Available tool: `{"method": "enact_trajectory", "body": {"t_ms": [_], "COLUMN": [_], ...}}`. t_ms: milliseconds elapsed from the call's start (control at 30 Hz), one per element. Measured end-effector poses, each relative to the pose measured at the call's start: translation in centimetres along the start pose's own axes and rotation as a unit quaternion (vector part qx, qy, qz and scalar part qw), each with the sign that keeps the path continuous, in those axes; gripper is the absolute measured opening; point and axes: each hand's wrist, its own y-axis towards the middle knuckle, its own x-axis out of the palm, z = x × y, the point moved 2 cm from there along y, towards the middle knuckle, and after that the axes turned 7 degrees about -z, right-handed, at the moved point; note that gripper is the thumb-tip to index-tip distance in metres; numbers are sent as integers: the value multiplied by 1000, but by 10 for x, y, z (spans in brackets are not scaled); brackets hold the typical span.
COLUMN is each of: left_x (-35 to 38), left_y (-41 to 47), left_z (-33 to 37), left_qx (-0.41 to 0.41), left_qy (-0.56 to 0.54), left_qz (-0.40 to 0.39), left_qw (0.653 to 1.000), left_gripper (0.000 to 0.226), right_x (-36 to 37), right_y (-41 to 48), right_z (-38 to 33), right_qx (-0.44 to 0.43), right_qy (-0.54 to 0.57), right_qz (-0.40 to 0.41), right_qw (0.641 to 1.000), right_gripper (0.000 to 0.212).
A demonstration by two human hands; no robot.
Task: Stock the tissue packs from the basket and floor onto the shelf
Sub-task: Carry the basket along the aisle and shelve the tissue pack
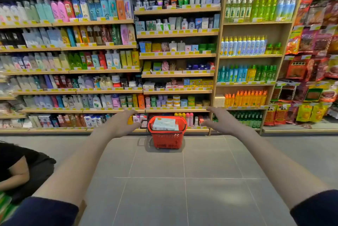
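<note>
A red plastic basket (167, 139) stands on the grey floor in front of the shelving. Pale tissue packs (164, 124) lie stacked inside it and reach above its rim. My left hand (124, 123) is stretched out to the left of the basket, fingers apart and holding nothing. On the basket's right side my right hand (220, 120) is stretched out the same way, also with nothing in it. Both hands hover apart from the basket. Behind it runs the wooden shelf wall (175, 110) filled with bottles, jars and boxes.
Another person in dark clothes (22, 169) crouches at the lower left. A narrower shelf unit (247, 84) with spray bottles stands at right, and hanging snack bags (314, 61) fill the far right. Grey floor tiles (164, 189) lie between me and the basket.
</note>
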Motion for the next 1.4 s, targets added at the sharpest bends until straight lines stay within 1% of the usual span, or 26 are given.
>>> {"method": "enact_trajectory", "body": {"t_ms": [100,333,567,667,800,967,1067,1167,1400], "left_x": [-2,-7,-1,6,10,-6,-20,-24,0], "left_y": [47,163,250,291,353,448,505,559,669], "left_z": [0,-7,-27,-46,-75,-123,-149,-169,-196], "left_qx": [6,-19,-26,-31,-30,-25,-23,-11,9], "left_qy": [10,11,4,-10,8,8,-5,7,5], "left_qz": [7,9,6,-4,-14,-2,-11,-8,-56], "left_qw": [1000,1000,1000,999,999,1000,1000,1000,998], "left_gripper": [60,68,65,62,63,65,68,68,68], "right_x": [0,-18,-9,1,14,23,23,26,47], "right_y": [43,169,271,315,382,476,529,576,667], "right_z": [20,54,72,79,85,78,75,78,105], "right_qx": [6,6,-10,-14,-5,2,3,7,37], "right_qy": [18,4,-12,-23,-28,-25,-46,-38,-25], "right_qz": [-5,-19,-35,-50,-58,-50,-44,-37,-51], "right_qw": [1000,1000,999,998,998,998,998,999,998], "right_gripper": [65,67,65,65,66,67,66,67,67]}}
